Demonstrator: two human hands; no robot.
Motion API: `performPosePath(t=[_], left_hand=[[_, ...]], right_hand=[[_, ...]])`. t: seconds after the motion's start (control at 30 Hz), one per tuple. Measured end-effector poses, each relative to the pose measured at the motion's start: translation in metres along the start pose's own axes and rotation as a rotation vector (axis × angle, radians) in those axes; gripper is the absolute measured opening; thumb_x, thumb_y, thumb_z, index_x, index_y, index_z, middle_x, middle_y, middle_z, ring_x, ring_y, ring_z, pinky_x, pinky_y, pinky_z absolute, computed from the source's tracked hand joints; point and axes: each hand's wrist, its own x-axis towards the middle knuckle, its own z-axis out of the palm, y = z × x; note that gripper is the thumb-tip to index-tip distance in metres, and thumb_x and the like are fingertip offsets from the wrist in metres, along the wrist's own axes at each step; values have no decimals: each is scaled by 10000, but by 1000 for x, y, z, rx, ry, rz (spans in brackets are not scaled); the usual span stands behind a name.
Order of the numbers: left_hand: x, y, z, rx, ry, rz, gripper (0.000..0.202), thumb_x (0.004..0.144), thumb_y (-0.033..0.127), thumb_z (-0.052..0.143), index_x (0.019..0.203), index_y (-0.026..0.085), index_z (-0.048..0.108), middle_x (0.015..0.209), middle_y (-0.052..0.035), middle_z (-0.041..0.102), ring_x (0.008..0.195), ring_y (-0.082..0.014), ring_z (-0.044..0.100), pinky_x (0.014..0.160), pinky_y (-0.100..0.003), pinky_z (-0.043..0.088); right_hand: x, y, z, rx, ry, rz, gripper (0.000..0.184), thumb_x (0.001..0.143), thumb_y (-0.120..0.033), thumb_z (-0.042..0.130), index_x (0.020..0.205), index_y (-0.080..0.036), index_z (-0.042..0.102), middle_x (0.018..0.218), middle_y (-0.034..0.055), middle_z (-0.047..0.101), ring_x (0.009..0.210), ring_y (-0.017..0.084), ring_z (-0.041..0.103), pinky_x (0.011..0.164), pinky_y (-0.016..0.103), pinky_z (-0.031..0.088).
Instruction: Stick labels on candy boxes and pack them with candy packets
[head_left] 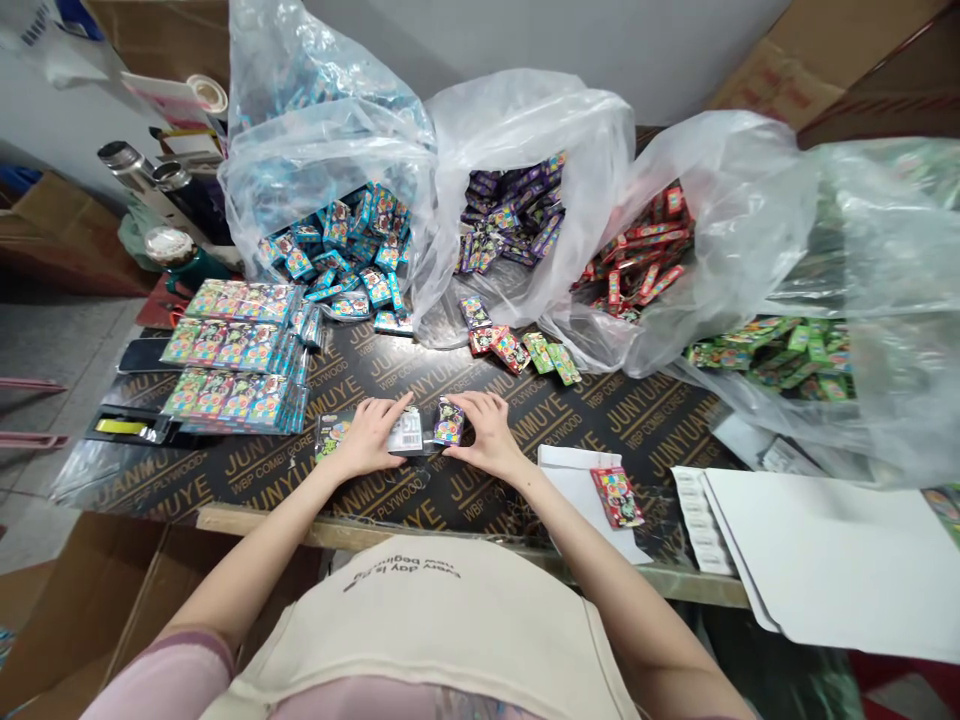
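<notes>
Cream apron against near edge of desk. Just beyond, mid-desk: left hand grips labelled sleeve, right hand pinches small packet. Small packet sits between hands, touching sleeve's right end. Long axis points toward far edge. Right hand nearer.

Cream fabric apron over a pink fabric top.
Dark printed lettering runs across the apron's bib; the top's sleeves cover only the upper arms; left hand and right hand are bare.
</notes>
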Motion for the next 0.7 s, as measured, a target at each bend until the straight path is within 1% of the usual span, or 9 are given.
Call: performPosePath(t=[0.17, 0.23, 0.3, 0.4, 0.47, 0.53, 0.6, 0.63, 0.7], left_hand=[[4, 6, 3, -82, 47, 46, 1146, 615, 304, 743, 1513, 233, 34, 1283, -118, 503, 1176, -304, 467, 1033, -467, 316], [5, 8, 3, -120, 44, 72, 1152, 615, 304, 742, 1512, 227, 22, 1282, -119, 508, 1163, -302, 476, 1029, -462, 325], [6, 10, 2, -148, 53, 84, 1134, 623, 316, 742, 1512, 224, 43, 1285, -120, 508, 1148, -300, 481, 1013, -456, 344], [8, 11, 0, -163, 91, 40, 1119, 620, 321, 751, 1508, 231, 77, 1291, -120, 503, 1123, -302, 485, 974, -448, 378], [8, 11, -1, -163, 105, 10, 1133, 606, 311, 761, 1507, 226, 79, 1272, -118, 512, 1094, -297, 493, 947, -437, 396], [9, 11, -1, -158, 99, 12, 1138, 601, 299, 762, 1507, 212, 79, 1249, -117, 524, 1070, -291, 499, 934, -427, 403], [9, 12, 0, -152, 89, 25, 1128, 607, 296, 758, 1506, 207, 82, 1253, -116, 523, 1072, -289, 495, 935, -423, 402], [9, 13, 1, -149, 87, 29, 1123, 611, 297, 758, 1505, 211, 84, 1263, -115, 517, 1082, -290, 490, 940, -422, 400], [9, 13, 2, -141, 84, 29, 1115, 615, 304, 759, 1504, 218, 91, 1277, -113, 508, 1100, -290, 482, 951, -421, 394]], right_hand=[[-2, -6, 8, 122, -51, -19, 800, 643, -475, 765, 1333, -236, 437, 1233, 102, 597, 1166, 290, 526, 1051, 478, 248], [-1, -7, 9, 181, -76, -29, 830, 637, -481, 770, 1351, -247, 417, 1244, 97, 594, 1174, 287, 527, 1060, 481, 249], [-1, -7, 9, 213, -76, -30, 900, 615, -533, 776, 1376, -252, 384, 1295, 109, 566, 1228, 302, 492, 1074, 492, 240], [-4, -9, 10, 192, 9, 25, 1033, 587, -619, 759, 1433, -237, 304, 1390, 146, 486, 1337, 338, 377, 1092, 519, 211], [-7, -13, 9, 208, 45, 61, 967, 689, -608, 690, 1462, -236, 245, 1362, 144, 522, 1326, 319, 401, 1098, 529, 191], [-5, -16, 7, 273, -18, 31, 772, 840, -527, 562, 1473, -255, 215, 1274, 112, 606, 1253, 269, 495, 1101, 527, 182], [2, -10, 1, 275, -68, -10, 612, 908, -454, 476, 1454, -273, 269, 1264, 92, 621, 1233, 242, 516, 1104, 518, 178], [9, -3, -3, 222, -35, 6, 574, 907, -445, 476, 1432, -272, 323, 1297, 94, 599, 1258, 247, 490, 1102, 513, 183], [25, 19, -13, 25, 142, 139, 564, 872, -444, 522, 1388, -248, 409, 1384, 113, 520, 1333, 291, 385, 1094, 528, 178]])
